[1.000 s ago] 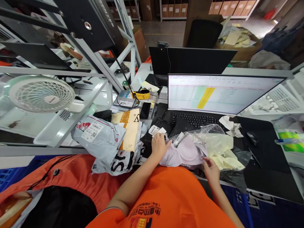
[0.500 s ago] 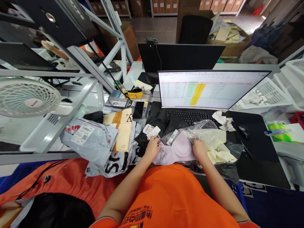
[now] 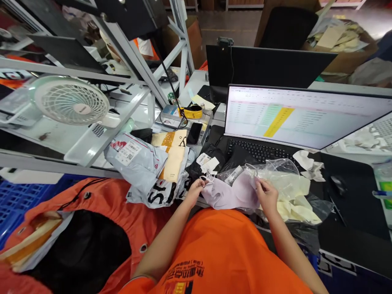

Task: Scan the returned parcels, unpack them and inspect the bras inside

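Observation:
A pale lilac garment [image 3: 231,194] is stretched between both my hands at the near edge of the desk. My left hand [image 3: 194,189] pinches its left end, close to white paper tags [image 3: 208,163] on a black garment. My right hand [image 3: 267,195] grips the garment's right side, fingers curled. Clear plastic bags [image 3: 277,175] and cream-coloured pieces [image 3: 295,204] lie just right of it.
Grey mailer bags [image 3: 137,161] and a kraft envelope [image 3: 173,157] lie to the left. A monitor [image 3: 303,118], keyboard [image 3: 260,151], phone [image 3: 194,133], mouse [image 3: 337,184] and crumpled tissue [image 3: 308,163] sit behind. A white fan [image 3: 72,100] stands on the shelf frame at left.
My right hand came up from the desk edge onto the lilac garment; both hands now hold it and lift it slightly. The camera swung about between frames.

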The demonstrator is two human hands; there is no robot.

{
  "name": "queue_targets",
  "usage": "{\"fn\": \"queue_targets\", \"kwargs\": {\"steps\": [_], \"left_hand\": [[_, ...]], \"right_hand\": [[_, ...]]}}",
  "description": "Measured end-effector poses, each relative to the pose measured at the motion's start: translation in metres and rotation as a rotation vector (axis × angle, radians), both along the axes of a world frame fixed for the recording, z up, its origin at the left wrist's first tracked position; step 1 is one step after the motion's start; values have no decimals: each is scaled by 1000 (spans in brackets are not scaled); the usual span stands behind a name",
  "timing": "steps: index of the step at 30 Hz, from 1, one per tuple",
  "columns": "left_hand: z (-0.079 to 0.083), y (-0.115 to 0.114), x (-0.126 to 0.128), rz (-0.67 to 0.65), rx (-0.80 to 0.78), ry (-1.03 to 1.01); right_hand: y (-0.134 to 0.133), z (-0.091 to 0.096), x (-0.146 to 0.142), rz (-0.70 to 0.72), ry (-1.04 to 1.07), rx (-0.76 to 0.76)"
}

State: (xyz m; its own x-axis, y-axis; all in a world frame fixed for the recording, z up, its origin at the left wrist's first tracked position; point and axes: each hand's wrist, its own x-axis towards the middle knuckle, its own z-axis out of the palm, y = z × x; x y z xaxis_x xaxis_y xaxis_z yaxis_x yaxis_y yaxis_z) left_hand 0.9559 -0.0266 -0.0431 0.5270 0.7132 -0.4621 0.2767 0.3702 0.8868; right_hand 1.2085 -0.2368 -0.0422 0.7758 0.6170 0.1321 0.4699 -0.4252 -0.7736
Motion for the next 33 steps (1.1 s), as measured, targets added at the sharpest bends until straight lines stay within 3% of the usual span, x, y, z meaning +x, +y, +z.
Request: {"fn": "queue_targets", "kwargs": {"steps": [5, 10, 14, 19, 23, 29, 33], "left_hand": [[-8, -9, 6, 167, -17, 6], [-10, -6, 15, 293, -114, -38], [10, -1, 14, 270, -232, -161], [36, -2, 14, 195, -338, -279], [43, -5, 20, 157, -375, -305], [47, 4, 21, 208, -246, -263], [59, 20, 19, 173, -146, -235]], "right_hand": [[10, -4, -26, 422, 43, -130], [15, 1, -28, 588, 91, -231], [18, 4, -19, 678, 134, -274], [21, -5, -18, 662, 134, -341], [26, -9, -20, 680, 131, -360], [27, -13, -18, 616, 135, -421], [29, -13, -19, 581, 139, -474]]}}
